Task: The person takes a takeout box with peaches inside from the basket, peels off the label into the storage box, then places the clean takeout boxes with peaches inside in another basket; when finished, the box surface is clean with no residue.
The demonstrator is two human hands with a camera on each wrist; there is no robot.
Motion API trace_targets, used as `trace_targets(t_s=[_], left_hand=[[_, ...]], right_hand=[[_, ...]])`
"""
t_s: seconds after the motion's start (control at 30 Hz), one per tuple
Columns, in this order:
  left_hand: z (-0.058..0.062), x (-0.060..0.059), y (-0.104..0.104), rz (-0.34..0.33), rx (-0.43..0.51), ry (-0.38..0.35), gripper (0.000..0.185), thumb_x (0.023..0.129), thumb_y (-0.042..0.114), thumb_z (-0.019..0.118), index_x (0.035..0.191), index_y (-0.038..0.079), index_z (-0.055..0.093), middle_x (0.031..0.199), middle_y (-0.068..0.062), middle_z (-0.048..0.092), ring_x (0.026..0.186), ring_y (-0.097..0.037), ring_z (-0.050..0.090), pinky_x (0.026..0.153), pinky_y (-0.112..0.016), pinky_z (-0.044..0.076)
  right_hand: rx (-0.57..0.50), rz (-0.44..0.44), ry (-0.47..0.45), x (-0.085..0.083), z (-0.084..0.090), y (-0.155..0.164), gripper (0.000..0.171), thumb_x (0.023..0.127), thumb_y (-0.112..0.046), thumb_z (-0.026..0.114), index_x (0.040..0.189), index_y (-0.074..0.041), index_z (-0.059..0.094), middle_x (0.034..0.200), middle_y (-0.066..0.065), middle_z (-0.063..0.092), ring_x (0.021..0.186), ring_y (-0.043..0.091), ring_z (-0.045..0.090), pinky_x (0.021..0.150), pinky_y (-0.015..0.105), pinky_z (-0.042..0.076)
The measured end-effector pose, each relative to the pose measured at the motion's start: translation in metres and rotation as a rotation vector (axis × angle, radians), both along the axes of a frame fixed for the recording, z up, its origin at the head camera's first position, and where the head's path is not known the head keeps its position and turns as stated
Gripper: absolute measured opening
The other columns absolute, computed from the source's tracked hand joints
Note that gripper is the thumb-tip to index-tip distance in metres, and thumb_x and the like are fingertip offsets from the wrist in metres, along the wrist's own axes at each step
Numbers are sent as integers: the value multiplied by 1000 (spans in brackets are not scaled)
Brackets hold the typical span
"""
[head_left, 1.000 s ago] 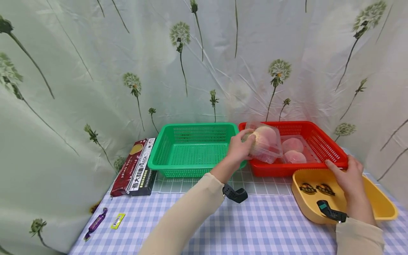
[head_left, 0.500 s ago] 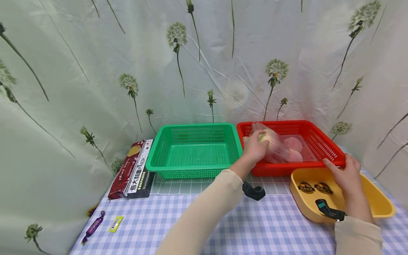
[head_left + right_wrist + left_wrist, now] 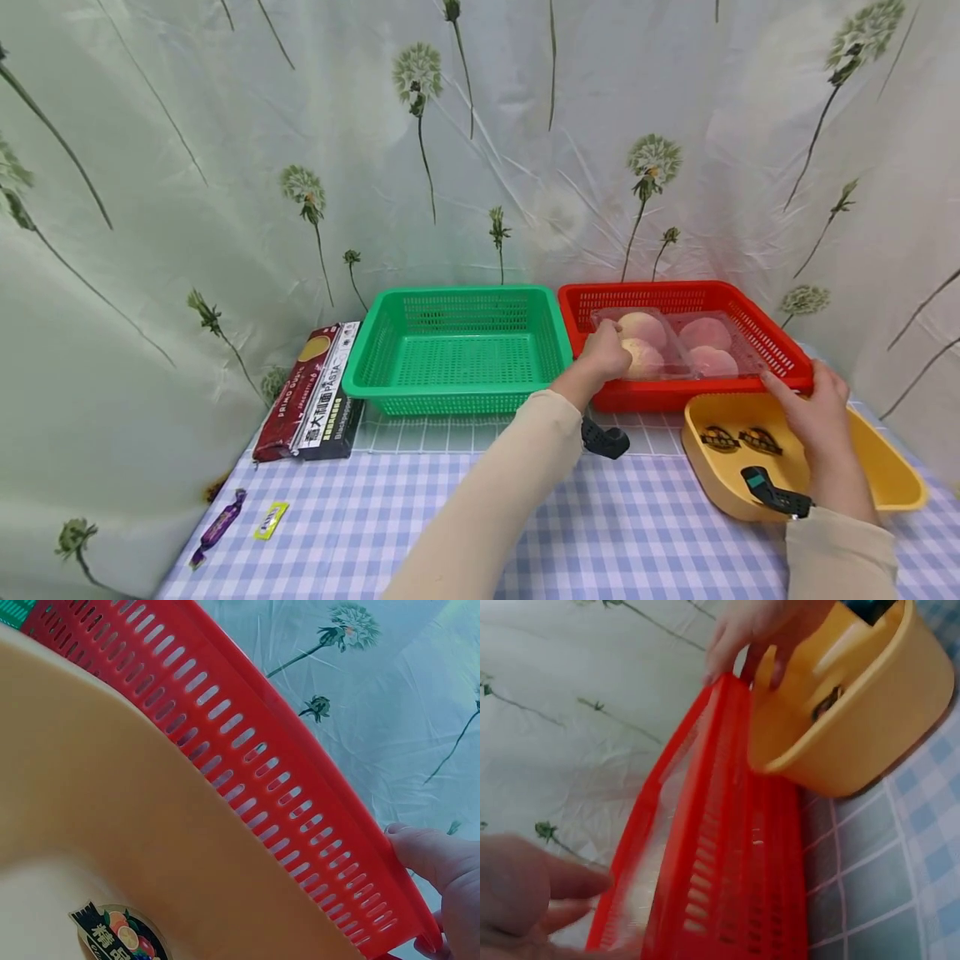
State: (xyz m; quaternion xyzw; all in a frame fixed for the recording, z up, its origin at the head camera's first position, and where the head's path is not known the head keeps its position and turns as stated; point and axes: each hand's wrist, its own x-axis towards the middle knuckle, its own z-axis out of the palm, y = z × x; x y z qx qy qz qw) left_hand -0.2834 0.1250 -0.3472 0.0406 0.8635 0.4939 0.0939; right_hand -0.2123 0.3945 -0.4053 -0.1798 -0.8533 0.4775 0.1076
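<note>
A clear plastic box of peaches (image 3: 675, 342) lies flat in the red basket (image 3: 675, 393). My left hand (image 3: 609, 354) holds the box's left end, fingers curled at its corner. In the left wrist view the left hand's fingers (image 3: 547, 889) sit beside the box's clear edge (image 3: 641, 885) inside the red basket (image 3: 727, 847). My right hand (image 3: 787, 396) rests over the back rim of the yellow tub (image 3: 892, 483), with straight fingers touching the red basket's front right corner. The right wrist view shows a fingertip (image 3: 435, 862) against the red rim (image 3: 262, 780).
An empty green basket (image 3: 450, 392) stands left of the red one. Pasta boxes (image 3: 315, 392) lie at the far left, with a purple candy (image 3: 217, 527) and a yellow packet (image 3: 270, 519) near the front. A flowered curtain hangs close behind.
The left hand has lowered the tilted clear box down flat into the red basket. The right hand has stayed in place.
</note>
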Motion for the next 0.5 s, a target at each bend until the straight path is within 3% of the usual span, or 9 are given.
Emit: trace_targets(t_s=[0.13, 0.27, 0.37, 0.5], left_hand=[[-1, -2, -4, -33, 132, -51, 45, 93, 4, 63, 135, 12, 49, 102, -8, 57, 63, -18, 45, 58, -29, 45], [-4, -2, -9, -26, 257, -44, 42, 96, 6, 62, 136, 9, 50, 119, -12, 58, 61, -23, 48, 68, -42, 55], [-6, 0, -12, -5, 346, -40, 38, 97, 8, 60, 134, 10, 52, 128, -12, 57, 79, -22, 54, 80, -48, 57], [-11, 5, -15, 36, 425, -19, 29, 99, 12, 59, 128, 15, 57, 126, -7, 60, 102, -18, 57, 89, -43, 56]], right_hand=[[-5, -5, -9, -1, 0, 0, 88, 101, -47, 47, 159, -7, -7, 163, 28, -14, 145, 57, 9, 116, 66, 23], [-7, -6, -10, -1, 0, 0, 88, 101, -47, 46, 159, -8, -7, 163, 28, -15, 145, 56, 10, 116, 66, 23], [-11, 2, 3, -2, 0, 0, 88, 101, -47, 46, 159, -6, -5, 162, 28, -13, 143, 55, 10, 119, 64, 21], [-19, 9, 4, -2, 2, -1, 87, 101, -47, 46, 159, -4, -2, 162, 28, -12, 140, 54, 10, 121, 62, 20]])
